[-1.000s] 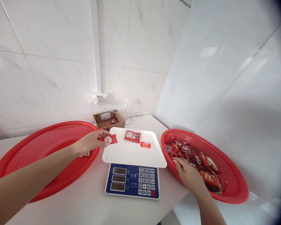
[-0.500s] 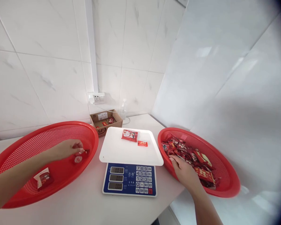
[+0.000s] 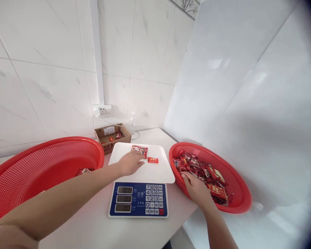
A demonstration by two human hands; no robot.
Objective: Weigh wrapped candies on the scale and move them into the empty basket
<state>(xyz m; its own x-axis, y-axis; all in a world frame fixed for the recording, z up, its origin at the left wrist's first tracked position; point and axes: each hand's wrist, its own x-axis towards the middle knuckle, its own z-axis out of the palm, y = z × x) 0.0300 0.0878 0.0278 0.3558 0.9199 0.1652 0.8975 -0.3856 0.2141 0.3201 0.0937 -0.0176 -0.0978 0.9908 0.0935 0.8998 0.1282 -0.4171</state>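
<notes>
reaching over the scale [image 3: 139, 206], our left hand [image 3: 131, 163] could sweep the small candy [image 3: 153, 160] off by hurrying; we cannot tell how it or our right hand [image 3: 196, 187] grips.

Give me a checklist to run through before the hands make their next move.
1. Left hand at the larger packet: ok, fingers over it.
2. Larger packet firmly gripped: cannot tell, the hand hides part of it.
3. Small packet lying on the white tray: ok.
4. Right hand at the near rim of the right basket: ok.
5. Weight readable on the scale's top display: cannot tell, digits too faint to be sure.
</notes>
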